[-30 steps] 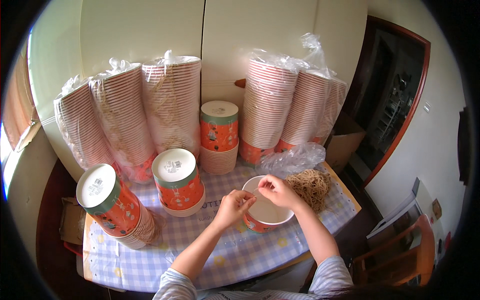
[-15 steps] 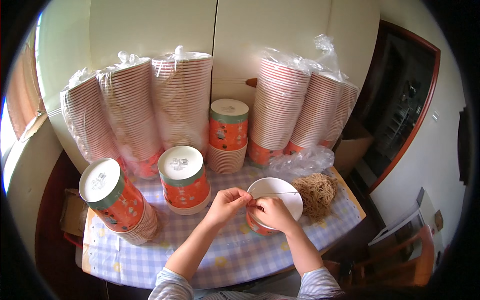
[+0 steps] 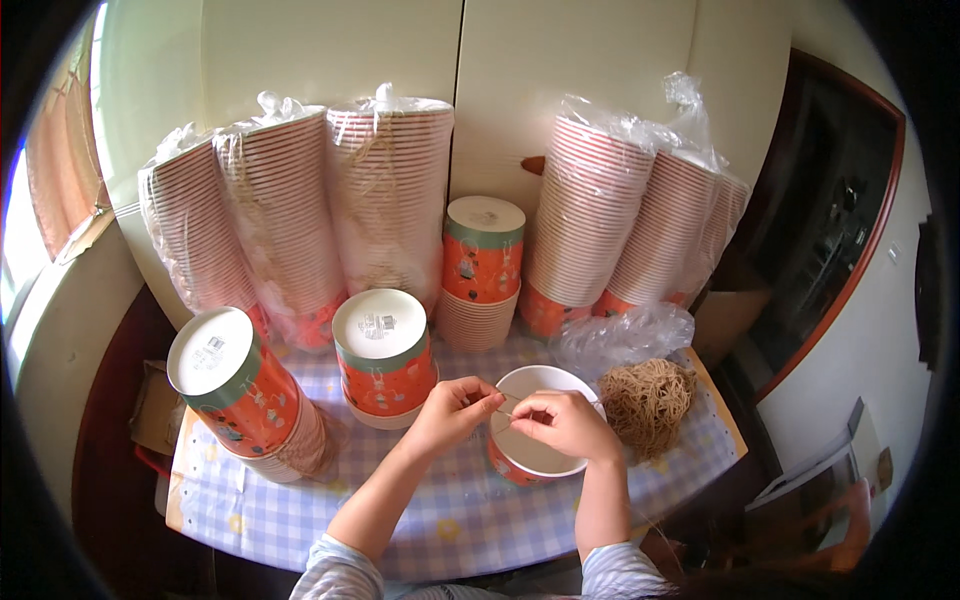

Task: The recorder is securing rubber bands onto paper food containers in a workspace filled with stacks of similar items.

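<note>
Thumb and fingers of my left hand pinch one end of a thin brown string. Just to the right, my right hand also pinches the string, palm down. Both hands hover over an open paper bucket, white inside and orange outside, which stands upright on the table. Beside that bucket, on its right, lies a tangled heap of brown string. My right hand hides part of the bucket's rim.
Upside-down orange paper buckets stand in a leaning stack, a short stack and a middle stack. Tall plastic-wrapped stacks line the back. A crumpled clear bag lies behind the string heap. A checked cloth covers the table.
My right hand has drawn slightly away from my left, and the string now shows between them. The view has shifted, so the stacks appear farther right.
</note>
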The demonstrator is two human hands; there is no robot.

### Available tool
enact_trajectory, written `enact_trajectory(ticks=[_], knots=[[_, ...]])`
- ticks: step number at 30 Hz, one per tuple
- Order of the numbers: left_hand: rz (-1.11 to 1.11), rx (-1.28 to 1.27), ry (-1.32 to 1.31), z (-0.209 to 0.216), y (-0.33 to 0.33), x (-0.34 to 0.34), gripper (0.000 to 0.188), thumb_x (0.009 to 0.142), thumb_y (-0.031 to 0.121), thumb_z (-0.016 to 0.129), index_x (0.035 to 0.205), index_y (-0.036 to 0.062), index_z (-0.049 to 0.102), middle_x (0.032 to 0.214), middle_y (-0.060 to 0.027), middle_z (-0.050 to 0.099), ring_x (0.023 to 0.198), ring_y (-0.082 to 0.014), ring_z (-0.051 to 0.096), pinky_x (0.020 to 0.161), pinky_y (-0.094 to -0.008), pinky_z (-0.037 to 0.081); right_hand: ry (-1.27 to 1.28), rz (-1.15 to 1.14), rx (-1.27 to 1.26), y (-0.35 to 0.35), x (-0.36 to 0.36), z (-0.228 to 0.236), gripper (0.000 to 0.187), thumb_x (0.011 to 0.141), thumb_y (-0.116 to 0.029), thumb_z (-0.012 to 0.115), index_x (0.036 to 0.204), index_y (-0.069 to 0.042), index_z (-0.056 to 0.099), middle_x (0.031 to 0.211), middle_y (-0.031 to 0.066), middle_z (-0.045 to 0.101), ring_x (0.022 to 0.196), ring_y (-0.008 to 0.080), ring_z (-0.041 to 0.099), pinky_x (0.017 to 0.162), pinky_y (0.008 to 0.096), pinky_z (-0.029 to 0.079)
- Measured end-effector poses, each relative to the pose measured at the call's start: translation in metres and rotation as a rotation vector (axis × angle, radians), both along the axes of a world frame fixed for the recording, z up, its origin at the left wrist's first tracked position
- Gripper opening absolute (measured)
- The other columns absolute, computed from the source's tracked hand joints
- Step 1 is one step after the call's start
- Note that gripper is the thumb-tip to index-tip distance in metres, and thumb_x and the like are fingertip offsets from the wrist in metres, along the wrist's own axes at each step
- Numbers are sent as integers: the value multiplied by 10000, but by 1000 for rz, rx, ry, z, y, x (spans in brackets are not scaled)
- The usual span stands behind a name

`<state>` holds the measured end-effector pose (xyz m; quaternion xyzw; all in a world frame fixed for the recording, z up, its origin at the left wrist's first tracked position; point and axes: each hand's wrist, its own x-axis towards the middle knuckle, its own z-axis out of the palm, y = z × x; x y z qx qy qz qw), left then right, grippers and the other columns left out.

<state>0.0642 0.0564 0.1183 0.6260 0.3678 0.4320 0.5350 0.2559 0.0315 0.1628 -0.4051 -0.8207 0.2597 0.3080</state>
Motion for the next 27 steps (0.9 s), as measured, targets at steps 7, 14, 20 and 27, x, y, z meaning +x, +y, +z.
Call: enact_trajectory(ticks=[7, 14, 20, 27], knots=[[55, 32, 29, -5, 4, 4, 179, 848, 170, 609, 868, -7, 623, 714, 12, 591, 633, -34, 490, 564, -193, 419, 197, 84, -54, 13, 5, -7, 106, 773, -96, 653, 834, -14, 624, 759, 70, 636, 681, 156, 598, 624, 269, 473], [-37, -41, 19, -8, 5, 3, 168, 845, 147, 604, 900, -11, 628, 734, -14, 626, 680, -58, 564, 616, -215, 468, 252, 116, -118, 16, 7, -7, 89, 795, -83, 640, 834, -7, 612, 759, 59, 636, 682, 109, 595, 627, 247, 477], [-36, -58, 113, -1, 1, 5, 196, 842, 154, 607, 930, -20, 634, 743, -36, 639, 695, -68, 581, 635, -226, 478, 361, 28, -159, 13, 3, -4, 88, 817, -69, 618, 866, 3, 604, 752, 49, 643, 701, 97, 610, 641, 234, 495], [-63, 71, 261, 11, -7, 3, 216, 819, 147, 622, 952, -22, 633, 757, -53, 653, 679, -76, 585, 620, -236, 478, 331, -61, -79, 8, -13, -6, 85, 809, -72, 622, 857, -3, 608, 738, 70, 642, 674, 138, 629, 613, 242, 504]])
